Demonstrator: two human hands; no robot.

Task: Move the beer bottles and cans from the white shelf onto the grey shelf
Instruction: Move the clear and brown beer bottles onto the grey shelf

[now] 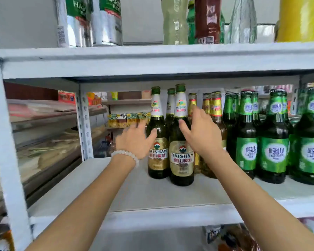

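Here the white shelf (127,192) is taking up the whole view, its pale board bare on the side nearest the left fingers, with a second rack of packaged goods showing blurred beyond it. Both forearms are reaching up and forward into the middle tier. The left hand (134,140), a white bead bracelet (125,156) sitting on its wrist, is hanging with fingers spread apart, its thumb tip touching the shoulder of the left Taishan bottle (157,142). The right hand (199,133) is spreading open too, thumb lying against the neck of the front Taishan bottle (181,151), fingertips reaching the gold-necked bottles (216,113) behind. Neither hand is closing round anything. Both Taishan bottles are standing upright between the two hands, caps pointing up. Green bottles (272,138) are standing upright just past the right fingers.
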